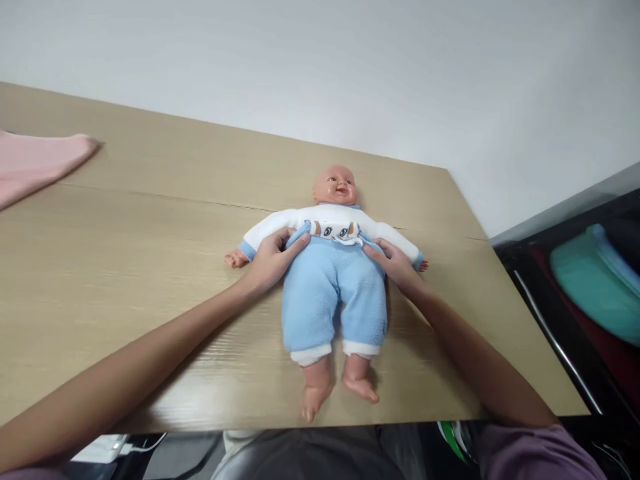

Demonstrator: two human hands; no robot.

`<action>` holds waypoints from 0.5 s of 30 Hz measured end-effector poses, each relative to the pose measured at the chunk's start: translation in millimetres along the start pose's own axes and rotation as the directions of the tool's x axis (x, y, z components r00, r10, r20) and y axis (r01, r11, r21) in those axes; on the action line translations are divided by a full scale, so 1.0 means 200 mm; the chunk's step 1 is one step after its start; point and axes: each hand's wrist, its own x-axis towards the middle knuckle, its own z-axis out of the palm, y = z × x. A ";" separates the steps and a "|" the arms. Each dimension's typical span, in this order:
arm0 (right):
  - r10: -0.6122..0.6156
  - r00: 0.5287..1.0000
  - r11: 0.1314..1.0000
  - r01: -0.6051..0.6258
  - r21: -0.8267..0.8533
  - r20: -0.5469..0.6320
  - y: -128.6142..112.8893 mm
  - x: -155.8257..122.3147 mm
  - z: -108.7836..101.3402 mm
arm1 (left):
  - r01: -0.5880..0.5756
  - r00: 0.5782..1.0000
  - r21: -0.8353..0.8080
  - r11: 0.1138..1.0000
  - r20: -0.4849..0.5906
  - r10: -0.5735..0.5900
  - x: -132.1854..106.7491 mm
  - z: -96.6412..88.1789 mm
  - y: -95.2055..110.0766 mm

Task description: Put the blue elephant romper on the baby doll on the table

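A baby doll (338, 187) lies on its back on the table, its head away from me and its feet near the front edge. It wears a white top (285, 219) with blue cuffs and a face print at the belly, and fluffy light blue pants (313, 287) with white cuffs. My left hand (273, 261) is closed on the pants' waistband at one side, thumb on top. At the other side my right hand (395, 263) pinches the same waistband. The fingers under the cloth are partly hidden.
The wooden table (150, 267) runs up to a white wall (320, 67). Pink cloth (40, 160) lies at the far left. Beyond the table's right edge is a teal container (595, 280). A white cable (145, 447) shows below the front edge.
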 end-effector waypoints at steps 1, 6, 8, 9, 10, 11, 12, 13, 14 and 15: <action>0.017 1.000 1.000 -0.017 0.017 -0.004 0.03 -0.02 -0.01 | -0.003 1.000 0.026 1.000 0.005 0.003 -0.01 0.00 -0.03; 0.109 0.993 0.940 -0.088 0.330 -0.046 0.08 -0.09 0.03 | -0.010 0.999 0.081 0.997 -0.033 0.013 -0.05 0.02 -0.10; 0.136 0.989 0.912 -0.103 0.398 -0.055 0.07 -0.10 0.06 | 0.009 0.997 0.016 1.000 -0.075 -0.008 -0.06 0.04 -0.08; 0.138 0.989 0.908 -0.102 0.406 -0.061 0.07 -0.10 0.07 | 0.001 0.995 -0.037 0.999 -0.099 -0.005 -0.06 0.04 -0.07; 0.133 0.989 0.911 -0.095 0.401 -0.068 0.06 -0.10 0.08 | -0.021 0.992 -0.095 0.995 -0.125 0.009 -0.05 0.05 -0.07; 0.124 0.990 0.918 -0.087 0.387 -0.072 0.06 -0.09 0.08 | -0.048 0.989 -0.152 0.987 -0.145 0.026 -0.05 0.05 -0.06; 0.113 0.991 0.925 -0.079 0.371 -0.071 0.06 -0.08 0.08 | -0.069 0.987 -0.202 0.977 -0.154 0.038 -0.04 0.05 -0.06; 0.104 0.992 0.931 -0.073 0.357 -0.070 0.06 -0.08 0.08 | -0.076 0.988 -0.241 0.968 -0.145 0.042 -0.03 0.05 -0.06; 0.099 0.993 0.935 -0.068 0.347 -0.072 0.07 -0.07 0.07 | -0.069 0.992 -0.263 0.962 -0.120 0.038 -0.02 0.04 -0.07; 0.096 0.992 0.937 -0.064 0.343 -0.077 0.07 -0.06 0.06 | -0.052 0.996 -0.262 0.964 -0.081 0.031 -0.01 0.03 -0.07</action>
